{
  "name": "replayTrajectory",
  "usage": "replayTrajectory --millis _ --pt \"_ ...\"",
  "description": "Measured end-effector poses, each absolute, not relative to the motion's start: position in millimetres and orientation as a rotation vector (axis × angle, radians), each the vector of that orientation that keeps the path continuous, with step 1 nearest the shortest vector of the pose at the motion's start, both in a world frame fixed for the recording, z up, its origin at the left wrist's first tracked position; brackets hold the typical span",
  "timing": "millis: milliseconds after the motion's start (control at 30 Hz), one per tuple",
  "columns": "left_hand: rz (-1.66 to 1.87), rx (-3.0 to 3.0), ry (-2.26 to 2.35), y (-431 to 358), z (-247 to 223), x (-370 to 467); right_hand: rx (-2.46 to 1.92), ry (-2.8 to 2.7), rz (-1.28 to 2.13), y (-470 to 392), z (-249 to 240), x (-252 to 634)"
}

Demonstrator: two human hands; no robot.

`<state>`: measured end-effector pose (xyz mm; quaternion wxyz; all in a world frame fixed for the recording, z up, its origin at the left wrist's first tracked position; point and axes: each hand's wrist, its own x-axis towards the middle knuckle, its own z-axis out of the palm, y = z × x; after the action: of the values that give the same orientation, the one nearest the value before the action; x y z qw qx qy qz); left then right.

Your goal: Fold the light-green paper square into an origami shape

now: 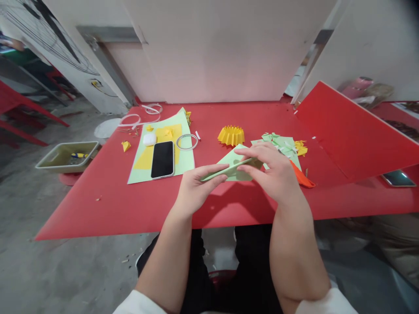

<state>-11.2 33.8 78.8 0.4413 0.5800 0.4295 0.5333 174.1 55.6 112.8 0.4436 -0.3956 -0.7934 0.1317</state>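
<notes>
Between both hands, above the red table, is a folded light green paper [225, 171], seen nearly edge-on. My left hand [200, 185] pinches its left end between thumb and fingers. The right end is held by my right hand [266, 168], thumb below and fingers above. Part of a flat green paper shows just behind and under the folded one. A pleated yellow paper piece [231, 136] stands on the table beyond my hands. Beside my right hand lie green paper scraps [283, 146] on a green sheet and an orange folded paper [301, 175].
On the left of the red table [131, 209], a phone [163, 160], a white case [149, 139] and a tape roll [187, 142] rest on green and yellow sheets. A raised red board [356, 131] leans at the right. A bin [67, 157] stands beyond the table's left edge.
</notes>
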Motion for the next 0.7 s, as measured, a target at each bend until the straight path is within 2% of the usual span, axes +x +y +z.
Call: replayTrajectory --millis 167,267,400,700 --pt "1.476 1.261 1.05 37 74 -10 -1.064 -1.664 0.385 61 111 177" --pt "1.628 1.109 0.95 39 68 -6 -0.962 -1.465 0.739 64 108 171" --pt "1.66 1.044 0.829 40 63 -1 -0.766 -1.284 1.22 62 102 150" --pt "1.638 1.155 0.984 37 67 4 -0.855 -0.995 1.236 62 97 135"
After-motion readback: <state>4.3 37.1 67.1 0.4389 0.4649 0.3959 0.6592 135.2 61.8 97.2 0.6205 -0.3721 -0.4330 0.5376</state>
